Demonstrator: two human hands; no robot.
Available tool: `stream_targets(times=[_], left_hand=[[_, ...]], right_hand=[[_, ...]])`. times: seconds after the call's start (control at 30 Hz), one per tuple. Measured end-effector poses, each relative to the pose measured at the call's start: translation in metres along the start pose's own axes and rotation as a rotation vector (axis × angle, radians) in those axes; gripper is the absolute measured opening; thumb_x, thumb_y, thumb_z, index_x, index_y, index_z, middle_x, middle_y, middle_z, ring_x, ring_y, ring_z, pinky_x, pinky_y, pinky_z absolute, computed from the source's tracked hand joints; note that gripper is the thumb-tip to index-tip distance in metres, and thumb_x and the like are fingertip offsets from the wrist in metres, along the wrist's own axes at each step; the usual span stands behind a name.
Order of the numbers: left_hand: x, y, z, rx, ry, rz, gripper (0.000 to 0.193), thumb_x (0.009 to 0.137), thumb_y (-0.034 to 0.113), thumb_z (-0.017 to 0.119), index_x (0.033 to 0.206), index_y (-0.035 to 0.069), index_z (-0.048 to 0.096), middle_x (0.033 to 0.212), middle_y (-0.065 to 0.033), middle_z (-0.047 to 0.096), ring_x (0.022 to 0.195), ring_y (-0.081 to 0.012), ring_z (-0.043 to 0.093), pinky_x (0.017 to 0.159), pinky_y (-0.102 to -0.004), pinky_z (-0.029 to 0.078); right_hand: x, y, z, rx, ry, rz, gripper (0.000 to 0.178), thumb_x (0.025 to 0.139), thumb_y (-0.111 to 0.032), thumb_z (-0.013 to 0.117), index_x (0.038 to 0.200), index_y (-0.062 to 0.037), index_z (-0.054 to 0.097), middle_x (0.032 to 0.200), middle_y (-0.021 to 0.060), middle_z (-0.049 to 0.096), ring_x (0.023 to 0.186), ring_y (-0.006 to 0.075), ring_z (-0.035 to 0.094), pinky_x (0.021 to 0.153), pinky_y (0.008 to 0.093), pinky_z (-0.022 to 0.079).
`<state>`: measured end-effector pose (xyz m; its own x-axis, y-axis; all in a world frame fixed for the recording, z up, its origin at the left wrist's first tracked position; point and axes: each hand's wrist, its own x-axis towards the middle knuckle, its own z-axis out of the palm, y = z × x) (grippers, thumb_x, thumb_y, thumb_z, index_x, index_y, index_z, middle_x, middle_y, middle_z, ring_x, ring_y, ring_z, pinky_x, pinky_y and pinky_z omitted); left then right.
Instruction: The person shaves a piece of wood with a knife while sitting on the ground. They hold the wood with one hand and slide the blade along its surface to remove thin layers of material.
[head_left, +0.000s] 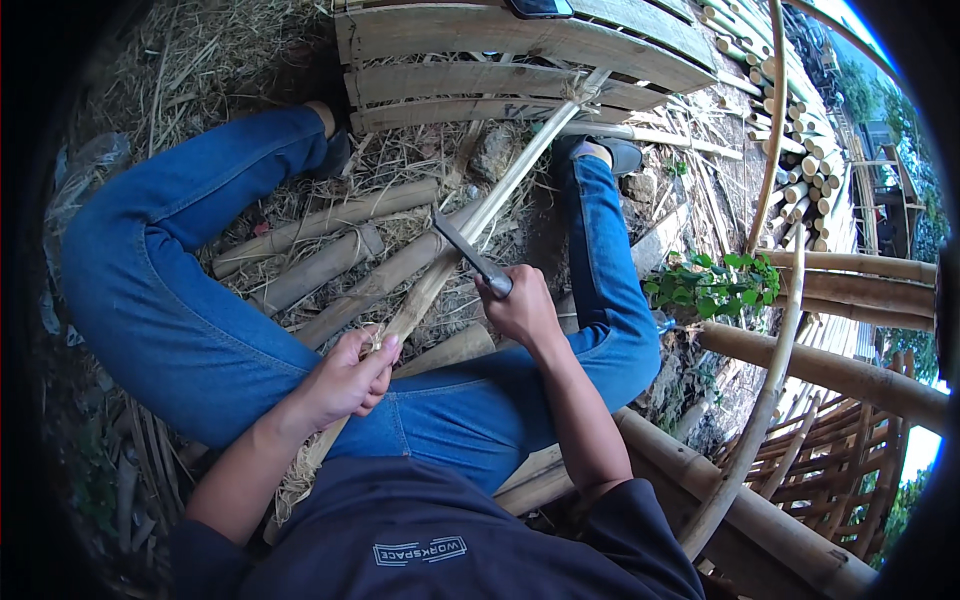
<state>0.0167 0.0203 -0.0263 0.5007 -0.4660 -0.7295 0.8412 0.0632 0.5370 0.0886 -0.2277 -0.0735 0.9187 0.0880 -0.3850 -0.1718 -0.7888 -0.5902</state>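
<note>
A long split bamboo strip (pixel 497 193) slants from beside my left hip, across my lap, up to the slatted wooden crate in front. My left hand (pixel 352 374) is closed around its near part, with pale frayed fibres at the fingers. My right hand (pixel 520 306) grips the handle of a knife (pixel 468 246). The dark blade lies across the strip, its tip pointing up and left. Whether the edge is cutting in cannot be made out. More shaggy fibres (pixel 297 482) hang by the strip's near end.
The wooden crate (pixel 450 75) stands ahead with a phone (pixel 541 8) on top. Bamboo pieces (pixel 325 225) and shavings lie between my legs. To the right are a leafy plant (pixel 712 286), thick bamboo poles (pixel 820 370) and a stack of cut bamboo (pixel 815 185).
</note>
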Motion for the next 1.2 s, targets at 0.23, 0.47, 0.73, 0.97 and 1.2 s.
stream_targets(times=[0.23,0.47,0.73,0.97,1.2], left_hand=[[0.002,0.001,-0.001,0.015,-0.013,0.007,0.028,0.103,0.038,0.044,0.091,0.013,0.040,0.055,0.0066,0.029,0.042,-0.0023,0.024,0.038,-0.0206,0.018],[0.000,0.001,-0.002,-0.015,-0.005,0.004,0.028,0.103,0.038,0.045,0.091,0.012,0.041,0.056,0.0069,0.030,0.042,-0.0021,0.025,0.038,-0.0203,0.018],[0.003,0.000,-0.001,-0.005,0.004,0.012,0.030,0.102,0.039,0.046,0.093,0.012,0.042,0.056,0.0073,0.032,0.043,-0.0017,0.026,0.038,-0.0204,0.019],[0.001,0.002,-0.001,-0.022,-0.036,-0.001,0.030,0.102,0.040,0.046,0.089,0.013,0.042,0.056,0.0072,0.032,0.043,-0.0017,0.026,0.038,-0.0200,0.019],[0.001,-0.002,-0.001,0.001,-0.005,-0.029,0.029,0.102,0.039,0.045,0.090,0.013,0.042,0.056,0.0072,0.032,0.043,-0.0016,0.025,0.038,-0.0200,0.019]], right_hand=[[0.002,-0.001,-0.006,-0.092,0.024,-0.089,0.016,0.070,-0.012,0.061,0.077,0.0001,0.070,0.075,0.0261,0.064,0.075,0.0435,0.064,0.077,0.0477,0.052],[0.004,0.003,-0.008,-0.064,-0.010,-0.013,0.015,0.074,-0.013,0.062,0.078,-0.0012,0.069,0.076,0.0269,0.064,0.080,0.0441,0.063,0.078,0.0491,0.050],[0.007,0.003,-0.005,-0.094,0.035,-0.062,0.018,0.073,-0.013,0.061,0.083,-0.0038,0.072,0.076,0.0256,0.065,0.077,0.0412,0.065,0.078,0.0470,0.052],[0.001,0.013,0.001,-0.009,0.061,-0.148,0.017,0.074,-0.016,0.063,0.081,-0.0025,0.072,0.074,0.0255,0.064,0.075,0.0410,0.065,0.075,0.0469,0.052],[-0.002,0.010,0.003,-0.071,0.073,-0.165,0.018,0.077,-0.015,0.061,0.077,0.0010,0.069,0.071,0.0272,0.062,0.072,0.0432,0.064,0.071,0.0480,0.051]])
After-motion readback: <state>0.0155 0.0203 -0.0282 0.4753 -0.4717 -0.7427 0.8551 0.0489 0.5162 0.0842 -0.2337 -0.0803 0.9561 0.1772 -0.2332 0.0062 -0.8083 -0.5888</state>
